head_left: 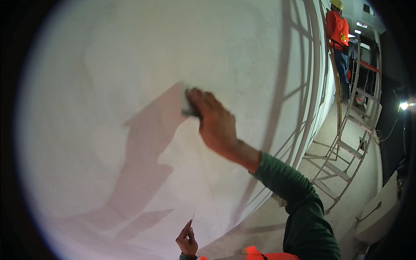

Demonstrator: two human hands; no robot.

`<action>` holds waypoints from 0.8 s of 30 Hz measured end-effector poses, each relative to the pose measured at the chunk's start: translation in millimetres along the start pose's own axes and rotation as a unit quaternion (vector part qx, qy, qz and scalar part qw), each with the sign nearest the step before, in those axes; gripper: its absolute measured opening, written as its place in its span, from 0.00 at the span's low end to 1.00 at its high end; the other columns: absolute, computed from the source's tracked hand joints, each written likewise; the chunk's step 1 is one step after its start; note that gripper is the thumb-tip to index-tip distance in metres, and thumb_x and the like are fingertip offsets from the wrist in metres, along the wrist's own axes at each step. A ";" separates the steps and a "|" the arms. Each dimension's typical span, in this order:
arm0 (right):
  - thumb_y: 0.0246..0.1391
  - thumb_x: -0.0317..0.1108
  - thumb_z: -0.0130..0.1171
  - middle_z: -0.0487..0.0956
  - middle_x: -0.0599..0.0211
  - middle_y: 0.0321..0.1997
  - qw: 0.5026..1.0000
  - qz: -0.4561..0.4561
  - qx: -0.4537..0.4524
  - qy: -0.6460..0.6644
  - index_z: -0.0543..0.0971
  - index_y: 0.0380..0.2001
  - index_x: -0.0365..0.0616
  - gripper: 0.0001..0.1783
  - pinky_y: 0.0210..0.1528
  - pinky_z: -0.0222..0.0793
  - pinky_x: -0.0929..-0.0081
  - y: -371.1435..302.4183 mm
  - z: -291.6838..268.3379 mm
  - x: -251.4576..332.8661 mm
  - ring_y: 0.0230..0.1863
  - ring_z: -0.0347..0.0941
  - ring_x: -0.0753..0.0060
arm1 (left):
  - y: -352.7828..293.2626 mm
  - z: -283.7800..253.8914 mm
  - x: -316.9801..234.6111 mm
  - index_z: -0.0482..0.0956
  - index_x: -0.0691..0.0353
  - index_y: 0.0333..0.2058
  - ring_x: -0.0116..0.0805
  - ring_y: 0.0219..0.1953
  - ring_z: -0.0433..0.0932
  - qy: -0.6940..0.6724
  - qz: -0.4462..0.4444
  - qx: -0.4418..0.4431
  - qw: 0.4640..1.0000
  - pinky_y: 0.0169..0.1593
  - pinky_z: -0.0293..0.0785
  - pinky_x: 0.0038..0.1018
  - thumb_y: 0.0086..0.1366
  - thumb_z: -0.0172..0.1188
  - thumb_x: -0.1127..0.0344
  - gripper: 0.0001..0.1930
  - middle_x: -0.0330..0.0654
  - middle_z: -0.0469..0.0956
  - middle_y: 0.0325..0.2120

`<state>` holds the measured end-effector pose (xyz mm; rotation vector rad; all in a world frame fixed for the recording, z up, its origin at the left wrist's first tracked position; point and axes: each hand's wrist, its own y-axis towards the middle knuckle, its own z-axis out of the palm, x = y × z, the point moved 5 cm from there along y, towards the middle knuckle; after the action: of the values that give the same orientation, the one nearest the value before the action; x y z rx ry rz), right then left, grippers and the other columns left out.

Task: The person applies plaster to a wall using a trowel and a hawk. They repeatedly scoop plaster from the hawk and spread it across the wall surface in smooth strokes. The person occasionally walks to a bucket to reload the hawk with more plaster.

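Note:
My right hand (216,123) reaches up to the pale wall (99,56), its fingers closed round a dark broad-edged scraper (189,105). The tool's edge is against the wall surface, and motion blurs its detail. A wide, straight-edged shadow of it falls to the left. Lower down, my left hand (187,241) is closed, pinching a thin putty knife (193,215) seen nearly edge-on. The blade points upward, apart from my right hand. A pointed shadow of it lies on the wall to its left.
At the far right stands a metal stepladder (346,147) on the pale floor (320,160). Beyond it a person in an orange vest and yellow helmet (339,32) is up beside the wall. A bright lamp (404,105) with a cable and a pale box-like panel (381,208) are at the right edge.

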<state>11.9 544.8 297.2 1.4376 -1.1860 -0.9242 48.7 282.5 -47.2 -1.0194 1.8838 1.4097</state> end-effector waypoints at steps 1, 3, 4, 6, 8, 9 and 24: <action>0.54 0.18 0.53 0.76 0.58 0.62 0.999 -0.033 0.016 -0.004 0.72 0.62 0.47 0.30 0.55 0.75 0.54 -12.2 4.5 13.7 0.59 0.73 0.45 | 0.0 0.1 -1.6 0.83 0.67 0.50 0.20 0.21 0.63 -0.001 -0.001 0.005 1.000 0.23 0.58 0.24 0.70 0.57 0.72 0.13 0.37 0.71 0.19; 0.53 0.18 0.53 0.75 0.59 0.64 0.990 -0.083 0.105 -0.047 0.72 0.63 0.48 0.32 0.63 0.70 0.54 -46.1 6.5 33.1 0.61 0.72 0.47 | -0.4 0.9 -1.3 0.82 0.63 0.53 0.33 0.35 0.84 0.017 -0.046 0.041 0.998 0.39 0.77 0.28 0.68 0.55 0.77 0.16 0.54 0.86 0.40; 0.52 0.18 0.54 0.75 0.59 0.64 0.980 -0.104 0.151 -0.071 0.72 0.64 0.48 0.33 0.65 0.68 0.55 -59.3 5.4 39.0 0.62 0.71 0.49 | 0.0 0.2 -4.0 0.83 0.63 0.53 0.34 0.35 0.84 0.015 -0.038 0.047 0.998 0.39 0.77 0.28 0.69 0.55 0.77 0.16 0.54 0.86 0.40; 0.52 0.18 0.53 0.75 0.60 0.64 0.969 -0.111 0.214 -0.061 0.72 0.64 0.50 0.34 0.65 0.68 0.55 -65.7 -2.7 34.1 0.63 0.71 0.50 | 0.2 0.9 -3.5 0.83 0.63 0.53 0.34 0.34 0.84 0.028 -0.076 0.066 0.995 0.39 0.77 0.28 0.69 0.55 0.77 0.16 0.54 0.85 0.39; 0.55 0.23 0.51 0.73 0.58 0.63 0.964 -0.100 0.232 -0.082 0.69 0.66 0.48 0.32 0.65 0.65 0.57 -44.1 -14.1 16.6 0.64 0.68 0.53 | 2.8 1.3 -11.8 0.83 0.63 0.53 0.34 0.34 0.84 0.021 -0.016 0.051 0.998 0.38 0.77 0.28 0.69 0.55 0.77 0.16 0.55 0.85 0.39; 0.57 0.24 0.50 0.75 0.61 0.61 0.984 -0.073 0.160 -0.014 0.72 0.64 0.51 0.29 0.61 0.70 0.59 -15.4 -28.0 -2.9 0.60 0.72 0.55 | 3.0 2.4 -13.3 0.83 0.63 0.53 0.34 0.33 0.84 0.019 -0.009 0.049 0.999 0.38 0.77 0.28 0.69 0.55 0.77 0.16 0.55 0.85 0.39; 0.58 0.18 0.52 0.74 0.65 0.66 0.949 -0.115 0.270 -0.114 0.73 0.64 0.58 0.32 0.67 0.69 0.55 -44.9 -24.2 -43.2 0.65 0.71 0.53 | -8.6 3.3 -9.9 0.82 0.67 0.51 0.23 0.21 0.63 0.010 0.017 0.000 1.000 0.24 0.61 0.26 0.71 0.56 0.70 0.14 0.41 0.74 0.20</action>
<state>34.3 592.5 256.1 1.9797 -1.5474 -0.9875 61.3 286.7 -44.8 -1.0103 1.9244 1.4246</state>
